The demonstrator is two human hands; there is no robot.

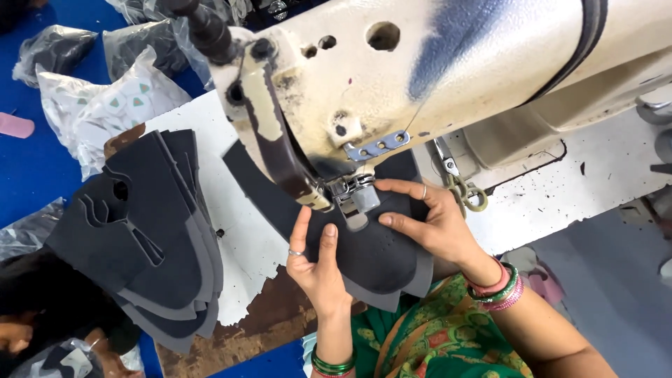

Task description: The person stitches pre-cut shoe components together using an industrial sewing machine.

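A dark grey cut piece is shown lying flat under the head of a cream sewing machine, pressed down by both hands. The left hand is laid on the near left part of the piece; its fingers are held straight and close together, pointing up toward the presser foot, and are not clamped on anything. A ring is seen on one of these fingers, and green bangles at the wrist. The right hand is spread over the right part of the piece, its fingers held slightly apart and flat on the material, with the fingertips just beside the foot; a ring is worn here too, and pink and green bangles at the wrist. The foot is seen between the two sets of fingertips, resting on the piece. A second grey layer shows beneath the piece at its near edge, below the right hand's palm. Well to the left of the left fingers, a stack of similar dark cut pieces is seen on the white table. Beyond the stack, clear plastic bags lie on a blue surface. Whether the needle is down cannot be told.
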